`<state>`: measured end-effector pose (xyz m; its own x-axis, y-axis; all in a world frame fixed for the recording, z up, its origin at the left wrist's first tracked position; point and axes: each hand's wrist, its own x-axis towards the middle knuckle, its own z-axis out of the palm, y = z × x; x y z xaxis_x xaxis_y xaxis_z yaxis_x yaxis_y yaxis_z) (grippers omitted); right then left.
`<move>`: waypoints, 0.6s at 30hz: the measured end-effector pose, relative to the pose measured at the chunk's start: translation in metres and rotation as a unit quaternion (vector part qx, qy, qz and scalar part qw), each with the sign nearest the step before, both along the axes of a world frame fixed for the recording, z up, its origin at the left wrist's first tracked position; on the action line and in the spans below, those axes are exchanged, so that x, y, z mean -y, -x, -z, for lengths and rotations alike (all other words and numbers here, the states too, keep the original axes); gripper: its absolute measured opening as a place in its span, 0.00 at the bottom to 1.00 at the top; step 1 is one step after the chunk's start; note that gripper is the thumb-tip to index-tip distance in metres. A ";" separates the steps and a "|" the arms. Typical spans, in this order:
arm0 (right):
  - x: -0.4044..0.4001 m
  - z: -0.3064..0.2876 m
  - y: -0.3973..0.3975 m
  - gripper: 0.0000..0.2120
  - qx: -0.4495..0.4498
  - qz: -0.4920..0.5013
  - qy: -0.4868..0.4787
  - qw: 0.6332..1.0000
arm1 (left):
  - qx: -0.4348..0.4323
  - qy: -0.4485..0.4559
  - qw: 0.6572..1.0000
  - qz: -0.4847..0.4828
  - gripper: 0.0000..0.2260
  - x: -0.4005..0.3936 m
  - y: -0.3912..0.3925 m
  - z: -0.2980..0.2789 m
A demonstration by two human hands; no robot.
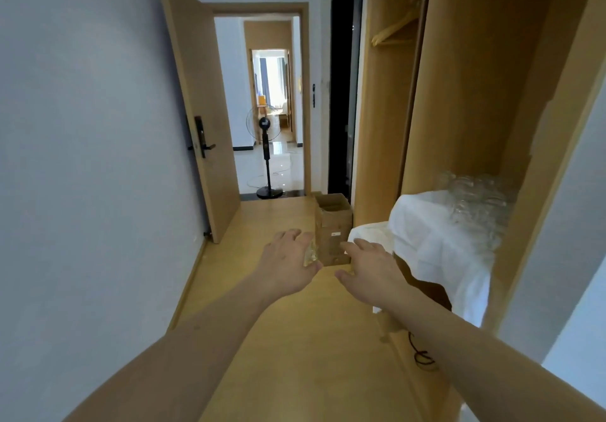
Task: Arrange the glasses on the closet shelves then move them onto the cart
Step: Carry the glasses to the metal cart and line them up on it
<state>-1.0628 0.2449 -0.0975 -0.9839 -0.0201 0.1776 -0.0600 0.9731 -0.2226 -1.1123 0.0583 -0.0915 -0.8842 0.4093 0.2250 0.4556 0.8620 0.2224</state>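
Clear glasses sit on a plain white cloth (tan wooden closet, brown cardboard box).

Left hand gripping clear glass, glossy, catching light, at frame centre. More clear glasses glinting at right, standing on white cloth, matt, softly creased. Closet at right showing light wood-look panels, smooth, matt. Floor showing same pale wood tone, faint sheen. Cardboard box at centre looking brown, matt. Door at upper left showing wood finish with black handle. Far floor beyond doorway gleaming, polished. Walls looking matt white.
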 end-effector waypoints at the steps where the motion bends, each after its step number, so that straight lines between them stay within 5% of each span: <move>1: 0.001 0.000 0.009 0.27 0.002 0.011 0.002 1.000 | 0.005 -0.003 1.000 0.011 0.30 0.000 0.014 0.000; 18: 0.012 0.003 0.140 0.29 0.019 0.187 0.027 0.982 | 0.023 -0.042 0.985 0.166 0.29 -0.017 0.197 0.003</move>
<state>-1.2030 0.2330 -0.1001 -0.9266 0.3521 0.1324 0.3081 0.9123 -0.2699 -1.3096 0.0756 -0.0947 -0.7148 0.6591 0.2337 0.6971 0.6450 0.3129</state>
